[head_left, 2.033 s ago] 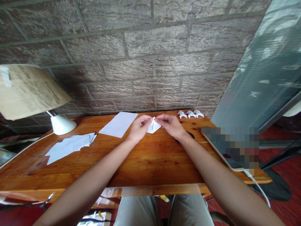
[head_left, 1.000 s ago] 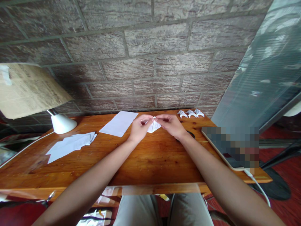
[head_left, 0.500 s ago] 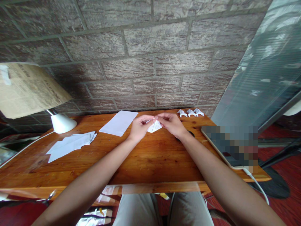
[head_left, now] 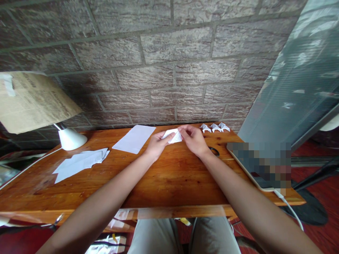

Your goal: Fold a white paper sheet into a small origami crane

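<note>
Between my two hands, above the far part of the wooden table (head_left: 169, 176), is a small piece of folded white paper (head_left: 173, 136) with faint markings on it. My left hand (head_left: 158, 144) pinches its left side, thumb laid across the front. At the upper right corner, the thumb and fingertips of my right hand (head_left: 194, 137) are closed on the same paper. Just beyond my right hand, several small folded paper figures (head_left: 214, 127) stand in a row near the wall. A stack of white paper sheets (head_left: 134, 139) lies left of my left hand.
Loose paper pieces (head_left: 82, 160) lie at the left, by a lamp (head_left: 72, 138) with a newspaper-covered shade. A black ring-shaped object (head_left: 215, 151) is partly hidden behind my right wrist. A tablet (head_left: 249, 165) with a white cable rests at the right edge. A brick wall (head_left: 159, 77) closes off the back.
The folded paper has turned in my hands, from point-down to lying more sideways. My right hand has shifted slightly right, and my left thumb lies further across the paper.
</note>
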The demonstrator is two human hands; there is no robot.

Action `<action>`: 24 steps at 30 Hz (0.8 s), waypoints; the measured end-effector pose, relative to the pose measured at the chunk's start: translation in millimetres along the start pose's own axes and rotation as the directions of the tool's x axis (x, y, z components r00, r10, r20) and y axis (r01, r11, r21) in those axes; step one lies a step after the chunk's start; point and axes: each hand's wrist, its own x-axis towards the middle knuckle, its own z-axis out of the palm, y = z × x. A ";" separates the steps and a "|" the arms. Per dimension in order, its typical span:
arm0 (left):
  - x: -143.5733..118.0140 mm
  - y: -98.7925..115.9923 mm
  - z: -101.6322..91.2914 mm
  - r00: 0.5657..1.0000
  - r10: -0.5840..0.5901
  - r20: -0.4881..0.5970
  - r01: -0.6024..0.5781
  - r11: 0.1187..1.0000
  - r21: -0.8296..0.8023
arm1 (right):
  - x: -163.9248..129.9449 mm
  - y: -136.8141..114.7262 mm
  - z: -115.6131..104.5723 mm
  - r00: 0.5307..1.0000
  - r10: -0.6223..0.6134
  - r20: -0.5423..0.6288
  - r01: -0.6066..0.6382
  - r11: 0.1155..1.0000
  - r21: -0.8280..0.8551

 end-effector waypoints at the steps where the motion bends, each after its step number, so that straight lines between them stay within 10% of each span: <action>1: 0.8 -0.4 -0.2 1.000 0.019 0.001 -0.019 1.000 0.019 | -0.1 -0.1 1.1 1.000 -0.007 -0.011 0.007 1.000 -0.003; 24: 1.2 6.9 1.2 0.985 0.119 -0.124 -0.120 0.993 0.000 | -0.5 6.6 3.8 0.996 -0.049 -0.073 0.040 0.993 -0.115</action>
